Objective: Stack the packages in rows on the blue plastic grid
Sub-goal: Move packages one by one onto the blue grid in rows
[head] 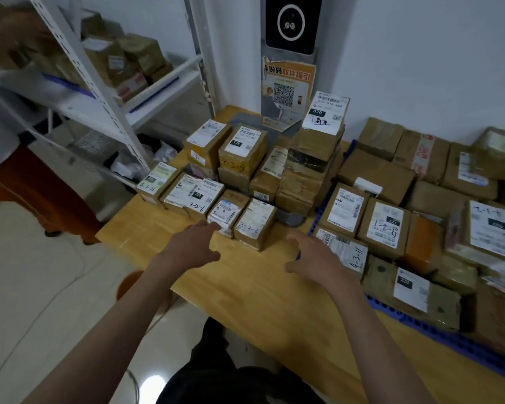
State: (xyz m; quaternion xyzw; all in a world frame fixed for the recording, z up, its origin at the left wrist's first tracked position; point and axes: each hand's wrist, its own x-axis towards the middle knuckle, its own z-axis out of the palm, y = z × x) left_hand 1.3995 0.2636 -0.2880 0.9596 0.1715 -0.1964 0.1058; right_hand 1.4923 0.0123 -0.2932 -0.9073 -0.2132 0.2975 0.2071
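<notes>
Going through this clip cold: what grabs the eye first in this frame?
Two bare arms reach forward over a wooden table, the left hand almost touching a small labelled box, the right hand open beside the boxes packed in rows on the blue grid at right. Behind them, a stack of boxes stands by the wall under a QR-code poster.
</notes>
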